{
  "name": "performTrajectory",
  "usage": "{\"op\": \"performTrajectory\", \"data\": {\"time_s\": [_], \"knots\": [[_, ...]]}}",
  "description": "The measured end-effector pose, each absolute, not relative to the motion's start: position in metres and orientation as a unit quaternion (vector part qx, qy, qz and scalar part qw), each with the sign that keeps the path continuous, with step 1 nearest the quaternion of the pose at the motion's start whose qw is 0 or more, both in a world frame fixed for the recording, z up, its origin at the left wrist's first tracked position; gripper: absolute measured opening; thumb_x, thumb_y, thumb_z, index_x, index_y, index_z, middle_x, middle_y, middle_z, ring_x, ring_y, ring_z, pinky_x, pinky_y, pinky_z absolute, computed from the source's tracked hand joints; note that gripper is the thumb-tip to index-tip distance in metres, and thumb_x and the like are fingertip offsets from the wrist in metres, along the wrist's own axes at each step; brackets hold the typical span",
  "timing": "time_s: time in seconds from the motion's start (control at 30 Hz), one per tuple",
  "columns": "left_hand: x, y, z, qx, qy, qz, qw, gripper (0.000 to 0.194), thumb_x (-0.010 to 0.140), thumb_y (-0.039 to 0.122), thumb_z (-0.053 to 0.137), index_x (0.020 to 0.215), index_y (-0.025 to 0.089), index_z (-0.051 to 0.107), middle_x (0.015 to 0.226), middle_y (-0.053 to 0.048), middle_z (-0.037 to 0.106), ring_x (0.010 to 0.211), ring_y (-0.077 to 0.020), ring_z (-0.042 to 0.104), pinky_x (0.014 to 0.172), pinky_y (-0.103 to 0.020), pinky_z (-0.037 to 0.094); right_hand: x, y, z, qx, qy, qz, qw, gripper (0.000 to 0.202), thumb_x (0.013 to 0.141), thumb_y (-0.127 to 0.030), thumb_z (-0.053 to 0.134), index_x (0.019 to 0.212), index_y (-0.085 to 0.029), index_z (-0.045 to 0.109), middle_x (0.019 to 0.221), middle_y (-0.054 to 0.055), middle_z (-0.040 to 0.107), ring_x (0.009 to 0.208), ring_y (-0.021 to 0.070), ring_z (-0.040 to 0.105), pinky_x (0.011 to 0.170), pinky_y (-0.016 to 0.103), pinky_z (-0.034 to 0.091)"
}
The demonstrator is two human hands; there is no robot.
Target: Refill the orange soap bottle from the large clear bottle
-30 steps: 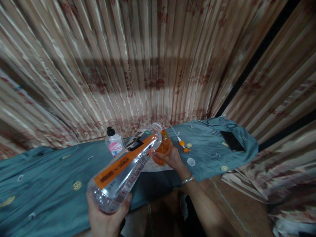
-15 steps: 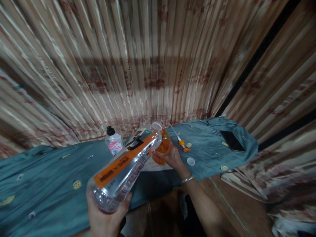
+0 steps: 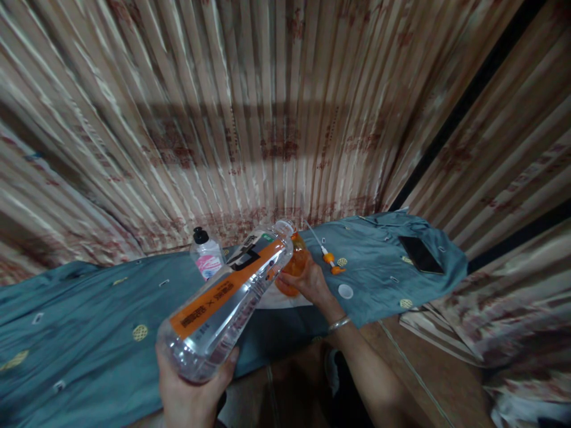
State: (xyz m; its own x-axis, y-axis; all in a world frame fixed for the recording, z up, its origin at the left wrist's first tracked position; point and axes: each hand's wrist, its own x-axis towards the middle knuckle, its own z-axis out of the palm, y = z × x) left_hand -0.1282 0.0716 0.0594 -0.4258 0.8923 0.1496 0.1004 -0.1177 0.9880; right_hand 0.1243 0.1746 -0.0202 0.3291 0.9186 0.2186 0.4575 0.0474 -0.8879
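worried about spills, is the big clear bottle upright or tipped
Tipped: the big clear bottle slants from the left grip at its base to its mouth by the top of the orange bottle.

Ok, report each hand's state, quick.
Left hand: closed around the base of the tilted clear bottle.
Right hand: closed around the orange bottle.

Both hands are bare: the left hand (image 3: 196,389) and the right hand (image 3: 307,282), whose slender forearm (image 3: 379,374) is bare as well. Around the right wrist sits a silver-coloured bangle (image 3: 339,324), a narrow, rounded metal band with a bright sheen. At the near edge, left of that forearm, a black trouser leg (image 3: 350,401) shows, and beside it a dark shoe (image 3: 332,371) with pale grey-white edging, its finer details lost in shadow.
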Motion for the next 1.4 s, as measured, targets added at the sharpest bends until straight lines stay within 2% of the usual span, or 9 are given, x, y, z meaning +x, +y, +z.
{"op": "performTrajectory", "data": {"time_s": [0.17, 0.37, 0.57, 0.77, 1.03, 1.17, 1.4], "knots": [[-0.127, 0.071, 0.061, 0.431, 0.573, 0.614, 0.329, 0.093, 0.054, 0.039, 0.100, 0.137, 0.020, 0.064, 0.131, -0.014, 0.073, 0.126, -0.0412, 0.071, 0.125, -0.065, 0.046, 0.124, 0.175, -0.021, -0.644, -0.529, 0.238, 0.499, 0.073, 0.071, -0.042, 0.098, 0.133, -0.021, 0.066, 0.116, 0.013, 0.088, 0.115, 0.0390, 0.084, 0.099, 0.053, 0.069], [-0.128, 0.072, 0.060, 0.432, 0.587, 0.608, 0.317, 0.092, 0.055, 0.044, 0.099, 0.137, 0.019, 0.065, 0.128, -0.014, 0.073, 0.128, -0.0438, 0.070, 0.126, -0.069, 0.043, 0.123, 0.174, -0.019, -0.643, -0.531, 0.238, 0.498, 0.072, 0.072, -0.044, 0.096, 0.133, -0.021, 0.066, 0.119, 0.015, 0.087, 0.114, 0.0411, 0.084, 0.101, 0.057, 0.069], [-0.130, 0.072, 0.057, 0.436, 0.576, 0.606, 0.332, 0.089, 0.056, 0.042, 0.099, 0.135, 0.019, 0.067, 0.129, -0.014, 0.073, 0.129, -0.0427, 0.070, 0.127, -0.064, 0.045, 0.124, 0.175, -0.021, -0.641, -0.529, 0.242, 0.501, 0.074, 0.070, -0.043, 0.098, 0.133, -0.022, 0.065, 0.119, 0.014, 0.087, 0.115, 0.0404, 0.084, 0.102, 0.056, 0.069], [-0.133, 0.072, 0.054, 0.439, 0.589, 0.599, 0.319, 0.099, 0.057, 0.045, 0.100, 0.145, 0.018, 0.063, 0.130, -0.014, 0.071, 0.126, -0.0427, 0.069, 0.125, -0.071, 0.043, 0.124, 0.174, -0.021, -0.639, -0.529, 0.248, 0.500, 0.075, 0.072, -0.044, 0.097, 0.135, -0.021, 0.063, 0.122, 0.015, 0.087, 0.121, 0.0405, 0.082, 0.106, 0.056, 0.067], [-0.131, 0.073, 0.055, 0.438, 0.570, 0.618, 0.319, 0.091, 0.054, 0.045, 0.103, 0.134, 0.022, 0.065, 0.119, -0.008, 0.072, 0.124, -0.0395, 0.072, 0.125, -0.064, 0.046, 0.123, 0.174, -0.019, -0.657, -0.528, 0.229, 0.487, 0.073, 0.071, -0.044, 0.098, 0.132, -0.021, 0.065, 0.114, 0.013, 0.087, 0.115, 0.0406, 0.084, 0.100, 0.054, 0.069], [-0.129, 0.071, 0.060, 0.431, 0.579, 0.611, 0.325, 0.089, 0.055, 0.043, 0.102, 0.132, 0.021, 0.064, 0.124, -0.011, 0.071, 0.126, -0.0409, 0.070, 0.126, -0.068, 0.043, 0.123, 0.174, -0.018, -0.653, -0.532, 0.224, 0.490, 0.073, 0.071, -0.042, 0.097, 0.133, -0.020, 0.065, 0.115, 0.013, 0.088, 0.114, 0.0397, 0.084, 0.099, 0.053, 0.069], [-0.126, 0.072, 0.064, 0.424, 0.571, 0.621, 0.330, 0.086, 0.050, 0.040, 0.101, 0.125, 0.022, 0.063, 0.122, -0.010, 0.070, 0.123, -0.0384, 0.069, 0.128, -0.064, 0.041, 0.125, 0.174, -0.021, -0.646, -0.537, 0.226, 0.494, 0.075, 0.072, -0.043, 0.097, 0.135, -0.019, 0.065, 0.116, 0.014, 0.087, 0.113, 0.0402, 0.084, 0.097, 0.053, 0.069]]}}
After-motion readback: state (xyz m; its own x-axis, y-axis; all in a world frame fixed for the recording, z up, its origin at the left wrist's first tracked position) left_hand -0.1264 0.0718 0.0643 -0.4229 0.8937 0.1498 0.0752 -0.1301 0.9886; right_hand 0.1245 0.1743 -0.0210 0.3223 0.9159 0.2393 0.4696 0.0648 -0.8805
